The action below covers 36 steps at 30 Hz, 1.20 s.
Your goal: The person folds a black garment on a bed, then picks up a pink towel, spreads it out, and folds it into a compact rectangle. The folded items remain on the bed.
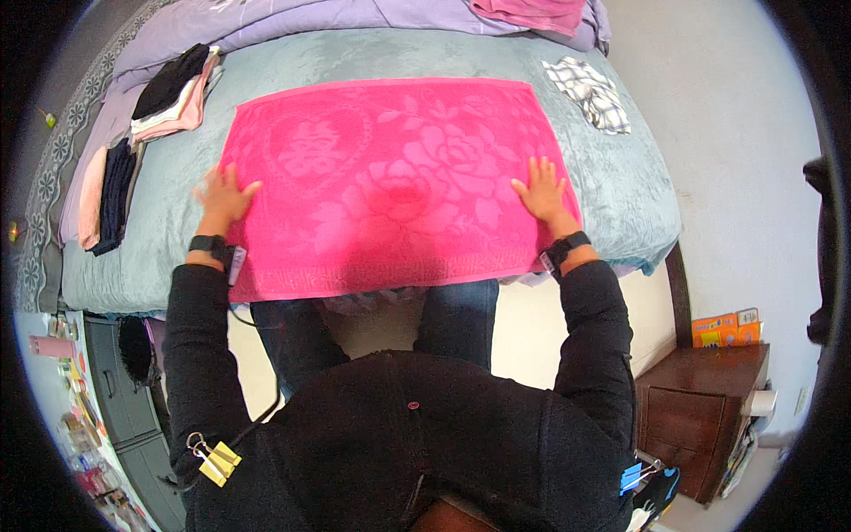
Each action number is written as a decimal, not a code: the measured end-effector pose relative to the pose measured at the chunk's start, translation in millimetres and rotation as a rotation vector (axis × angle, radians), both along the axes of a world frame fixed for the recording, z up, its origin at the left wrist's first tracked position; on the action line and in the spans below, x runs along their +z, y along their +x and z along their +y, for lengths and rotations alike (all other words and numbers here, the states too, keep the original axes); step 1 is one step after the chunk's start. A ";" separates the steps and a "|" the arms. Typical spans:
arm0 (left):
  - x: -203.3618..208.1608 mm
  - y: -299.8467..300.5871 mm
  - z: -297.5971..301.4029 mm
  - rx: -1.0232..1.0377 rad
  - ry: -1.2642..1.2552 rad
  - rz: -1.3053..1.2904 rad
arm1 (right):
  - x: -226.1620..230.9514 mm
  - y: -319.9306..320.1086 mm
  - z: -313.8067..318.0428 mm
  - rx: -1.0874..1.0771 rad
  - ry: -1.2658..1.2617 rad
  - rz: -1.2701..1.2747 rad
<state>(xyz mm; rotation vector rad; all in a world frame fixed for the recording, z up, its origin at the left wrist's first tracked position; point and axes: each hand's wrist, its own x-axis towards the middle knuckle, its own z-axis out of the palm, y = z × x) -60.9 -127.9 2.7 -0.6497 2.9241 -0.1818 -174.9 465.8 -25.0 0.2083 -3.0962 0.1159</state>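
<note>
A bright pink towel [292, 230] with a heart and flower pattern lies spread flat across the bed, its near edge reaching the side of the mattress. My left hand [225, 197] rests at the towel's left edge with fingers spread, slightly blurred. On the right part of the towel, near its right edge, my right hand [542, 191] lies with its fingers apart. Neither hand grips anything. Both wrists carry dark straps with small devices.
Folded clothes in black, white and pink [173, 96] and dark and peach folded clothes [113, 195] lie at the bed's left. A plaid cloth [587, 93] sits far right. Purple bedding [355, 16] lines the back. A brown cabinet [696, 412] stands at right, grey drawers [115, 381] at left.
</note>
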 end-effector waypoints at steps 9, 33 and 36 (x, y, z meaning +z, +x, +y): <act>10.8 -4.5 -34.0 0.154 0.106 -0.144 | 36.4 -19.8 39.2 -0.243 0.171 -0.196; 10.8 -143.7 89.3 -0.758 0.132 0.286 | 26.6 -88.8 -207.2 0.490 -0.032 -0.265; -11.3 -165.0 153.3 -0.921 0.308 -0.055 | 20.9 -88.1 -220.2 0.597 -0.011 -0.331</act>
